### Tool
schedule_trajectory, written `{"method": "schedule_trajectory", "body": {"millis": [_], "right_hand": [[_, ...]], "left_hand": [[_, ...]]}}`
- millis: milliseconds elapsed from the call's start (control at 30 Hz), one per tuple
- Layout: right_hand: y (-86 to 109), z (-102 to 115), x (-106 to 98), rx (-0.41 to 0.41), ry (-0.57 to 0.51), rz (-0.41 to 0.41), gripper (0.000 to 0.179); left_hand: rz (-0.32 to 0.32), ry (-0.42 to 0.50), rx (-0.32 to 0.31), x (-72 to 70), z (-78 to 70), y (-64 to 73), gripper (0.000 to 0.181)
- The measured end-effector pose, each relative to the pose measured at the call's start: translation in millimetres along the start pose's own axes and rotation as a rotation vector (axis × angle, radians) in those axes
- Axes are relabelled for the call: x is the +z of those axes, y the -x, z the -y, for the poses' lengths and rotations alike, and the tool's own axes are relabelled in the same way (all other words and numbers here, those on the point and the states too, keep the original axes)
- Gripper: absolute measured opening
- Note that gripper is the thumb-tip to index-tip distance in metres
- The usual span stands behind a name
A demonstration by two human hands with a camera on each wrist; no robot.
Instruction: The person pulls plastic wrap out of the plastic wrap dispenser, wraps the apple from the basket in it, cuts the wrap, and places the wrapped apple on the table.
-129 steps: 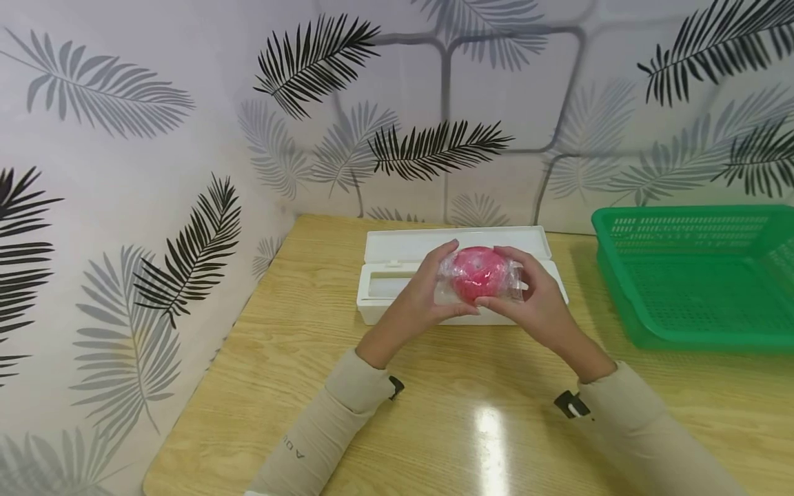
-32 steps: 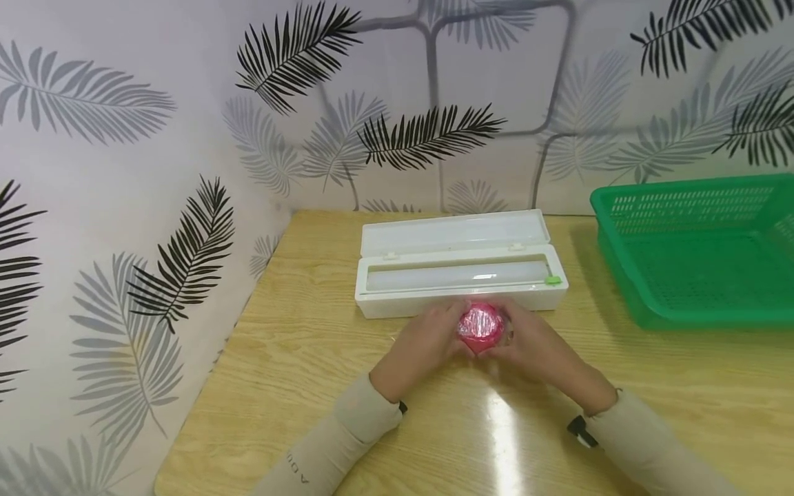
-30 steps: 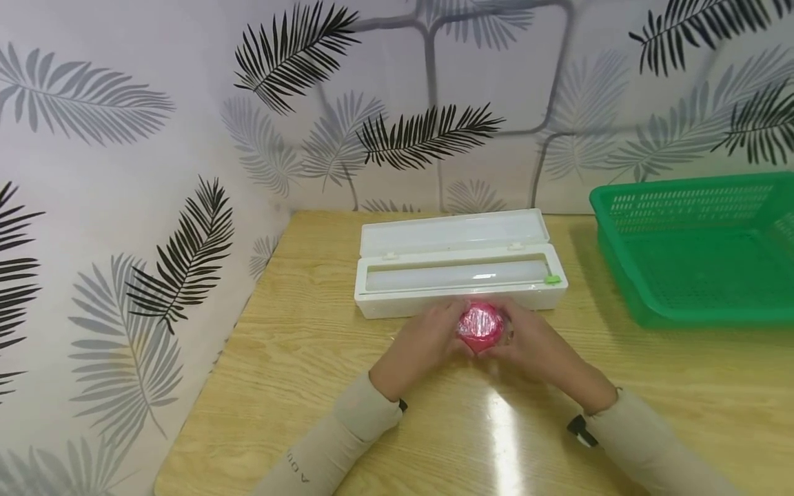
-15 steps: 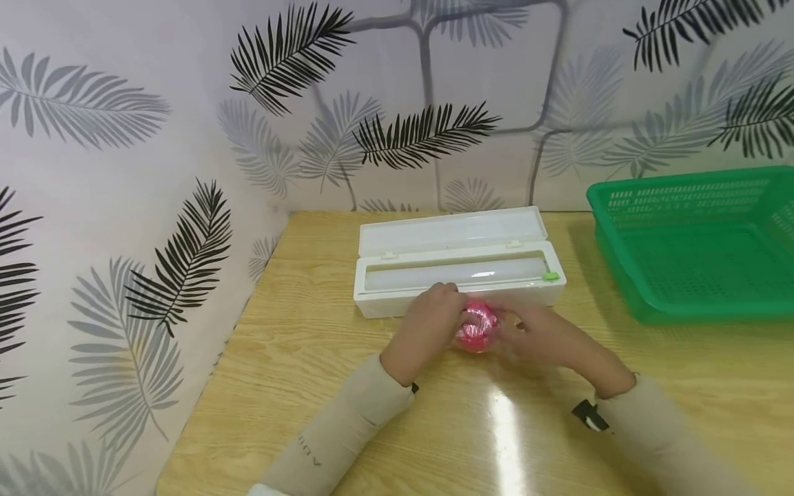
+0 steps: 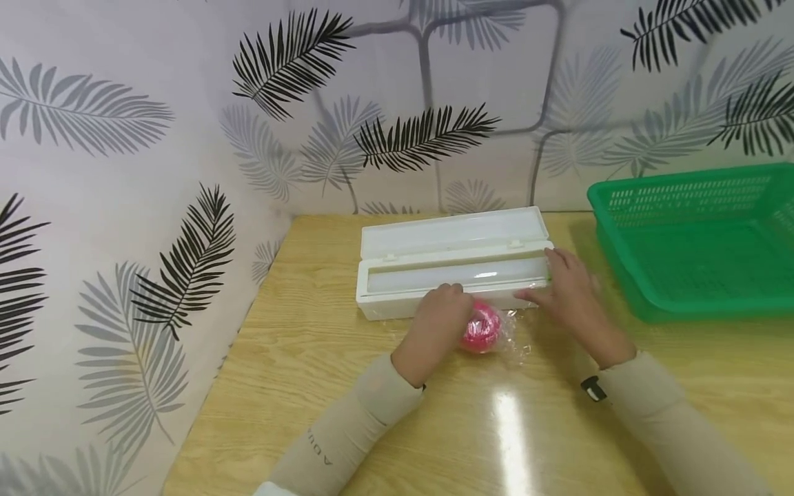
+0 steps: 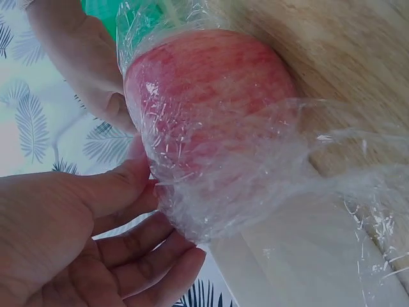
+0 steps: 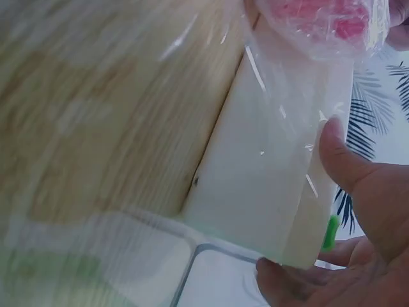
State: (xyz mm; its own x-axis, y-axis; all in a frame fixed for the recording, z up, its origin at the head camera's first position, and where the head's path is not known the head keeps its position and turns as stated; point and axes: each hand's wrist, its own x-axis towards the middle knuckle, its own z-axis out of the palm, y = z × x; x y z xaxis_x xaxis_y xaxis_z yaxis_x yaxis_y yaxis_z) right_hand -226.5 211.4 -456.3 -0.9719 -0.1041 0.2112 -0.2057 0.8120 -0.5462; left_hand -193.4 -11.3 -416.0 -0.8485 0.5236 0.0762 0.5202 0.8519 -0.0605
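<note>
A red apple (image 5: 481,328) wrapped in clear cling film (image 6: 268,173) sits on the table against the front of a white cling film dispenser (image 5: 397,305). The dispenser's lid (image 5: 453,233) is raised, and a pale roll (image 5: 455,274) lies inside. My left hand (image 5: 437,327) pinches the wrapped apple at its left side, thumb and forefinger on the film. My right hand (image 5: 573,296) grips the dispenser's right end, thumb at the front and fingers round the end. A green cutter slider (image 7: 331,232) shows beside these fingers. Loose film spreads right of the apple.
A green plastic basket (image 5: 642,289) stands on the right of the wooden table (image 5: 298,358). A wall (image 5: 397,179) with a leaf pattern rises behind the dispenser and along the left side.
The apple, earlier held up in both hands over the dispenser, now sits in front of it. My right hand has left the apple and moved to the dispenser's right end; my left stays.
</note>
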Motion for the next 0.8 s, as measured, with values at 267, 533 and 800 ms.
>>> {"method": "schedule_trajectory", "body": {"millis": [267,533,800], "right_hand": [[1.1,-12.2,-5.9,0.004,-0.059,0.019,0.086],[1.9,-8.1,-14.8,0.033,-0.038,0.072,0.085],[4.7,-7.1,-13.0,0.005,0.006,0.028,0.09]], "left_hand": [[0.001,-0.015,-0.011,-1.1,-5.1,1.0,0.016],[0.057,0.064,0.037,-8.3,1.7,-0.4,0.024],[-0.007,0.179,0.255,-18.3,-4.5,-30.0,0.017]]}}
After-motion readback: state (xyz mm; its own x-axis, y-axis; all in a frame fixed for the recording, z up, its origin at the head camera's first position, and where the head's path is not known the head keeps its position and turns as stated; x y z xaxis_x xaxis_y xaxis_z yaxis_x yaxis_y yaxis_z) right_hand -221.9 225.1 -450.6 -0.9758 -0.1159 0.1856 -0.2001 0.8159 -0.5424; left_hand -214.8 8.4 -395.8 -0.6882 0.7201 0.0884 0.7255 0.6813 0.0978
